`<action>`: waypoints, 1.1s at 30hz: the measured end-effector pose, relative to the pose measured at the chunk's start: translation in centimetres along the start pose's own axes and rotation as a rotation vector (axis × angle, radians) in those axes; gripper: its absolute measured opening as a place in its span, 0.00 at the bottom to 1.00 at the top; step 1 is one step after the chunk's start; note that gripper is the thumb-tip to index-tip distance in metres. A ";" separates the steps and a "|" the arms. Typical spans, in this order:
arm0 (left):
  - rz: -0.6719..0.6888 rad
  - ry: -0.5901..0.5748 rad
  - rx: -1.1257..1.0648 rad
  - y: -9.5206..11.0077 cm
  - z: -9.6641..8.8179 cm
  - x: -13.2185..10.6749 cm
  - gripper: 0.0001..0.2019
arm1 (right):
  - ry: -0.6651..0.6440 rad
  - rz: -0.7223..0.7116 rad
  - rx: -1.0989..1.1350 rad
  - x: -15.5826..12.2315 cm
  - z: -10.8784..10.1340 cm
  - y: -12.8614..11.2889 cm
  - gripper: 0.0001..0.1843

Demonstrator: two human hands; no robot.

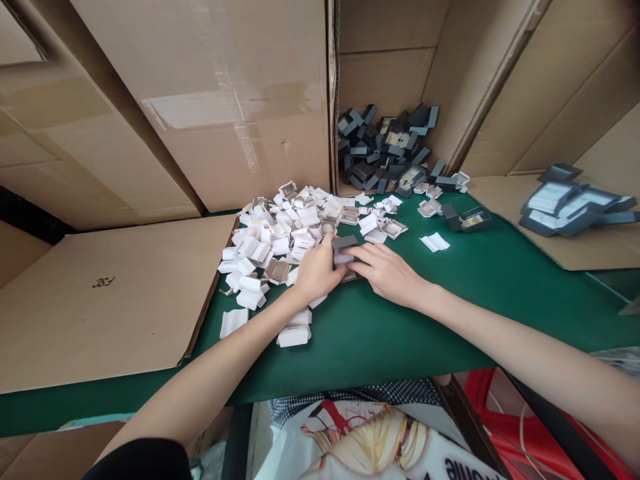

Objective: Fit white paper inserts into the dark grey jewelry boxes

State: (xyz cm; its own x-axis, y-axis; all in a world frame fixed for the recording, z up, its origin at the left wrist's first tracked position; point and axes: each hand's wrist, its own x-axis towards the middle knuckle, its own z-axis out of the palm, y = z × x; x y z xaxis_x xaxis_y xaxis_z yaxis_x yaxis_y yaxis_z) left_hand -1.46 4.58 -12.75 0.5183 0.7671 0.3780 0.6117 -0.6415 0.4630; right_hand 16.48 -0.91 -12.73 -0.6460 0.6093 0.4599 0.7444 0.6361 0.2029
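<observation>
Between my two hands, above the near edge of a pile of white pieces, is a small dark grey box with its lid raised. My left hand is closed around the box's left side. From the right, my right hand has its thumb and fingers closed on the box; part of it is hidden behind them. Loose folded white card inserts lie heaped just beyond and left of my hands, with some greyish trays among them.
An upright carton at the back holds many dark boxes. An opened dark box and a white insert lie on the green table. More dark boxes with white inserts rest at right. A cardboard flap covers the left side.
</observation>
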 end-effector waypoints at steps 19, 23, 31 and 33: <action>-0.005 -0.078 -0.044 0.1 -0.6 0.1 0.20 | 0.118 -0.034 0.176 -0.3 0.2 0.9 0.18; -0.006 -0.108 -0.035 0.2 -0.8 0.0 0.22 | 0.373 -0.050 0.376 -0.5 -0.8 2.2 0.17; -0.055 -0.131 0.012 0.1 -0.9 0.0 0.24 | 0.539 0.639 0.022 -3.3 -3.3 9.6 0.15; -0.052 -0.127 0.013 0.0 -0.8 0.0 0.24 | 0.453 0.875 -0.069 -4.7 -3.2 11.8 0.33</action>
State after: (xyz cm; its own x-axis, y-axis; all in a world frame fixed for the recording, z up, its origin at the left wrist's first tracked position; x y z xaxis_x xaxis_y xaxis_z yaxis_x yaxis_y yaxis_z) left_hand -1.96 4.56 -12.08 0.5570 0.7924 0.2488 0.6469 -0.6018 0.4684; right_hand 28.88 2.17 -9.72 0.2524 0.6034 0.7565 0.9463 0.0095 -0.3233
